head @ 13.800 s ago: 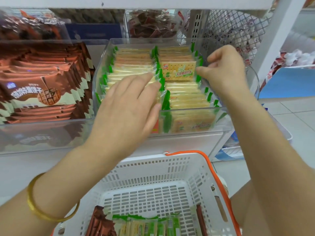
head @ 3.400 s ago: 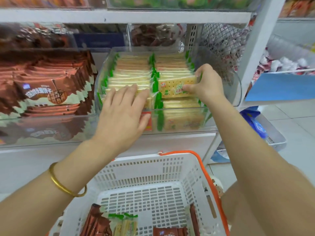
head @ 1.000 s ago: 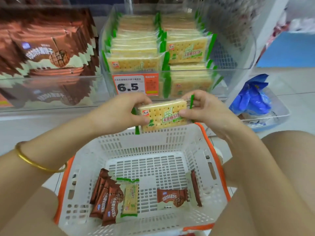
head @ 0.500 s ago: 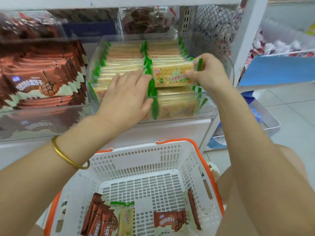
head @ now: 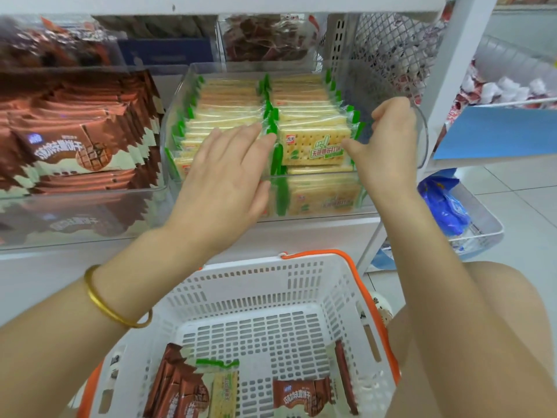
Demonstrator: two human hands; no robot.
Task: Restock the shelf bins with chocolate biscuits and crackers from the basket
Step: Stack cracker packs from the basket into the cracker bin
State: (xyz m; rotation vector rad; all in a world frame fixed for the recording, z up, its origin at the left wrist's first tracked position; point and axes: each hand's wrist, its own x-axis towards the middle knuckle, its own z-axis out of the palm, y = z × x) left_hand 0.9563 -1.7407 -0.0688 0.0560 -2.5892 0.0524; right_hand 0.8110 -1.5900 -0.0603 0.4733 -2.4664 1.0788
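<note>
Head view: we judge cracker bin [head: 423,146] near full; left hand [head: 223,176] flat atop, right hand [head: 388,140] curled (grip unclear); chocolate biscuits [head: 303,393] wait in basket [head: 256,267].

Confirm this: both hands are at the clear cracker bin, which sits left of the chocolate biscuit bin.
One slip: the head view shows the cracker bin right of the chocolate biscuit bin, not left. The left hand and right hand are both at the cracker bin, as you said.

The left hand [head: 223,176] covers the front of the left cracker row [head: 229,99]. The basket [head: 256,268] and its chocolate biscuit packs [head: 177,390] run off the bottom edge.
</note>
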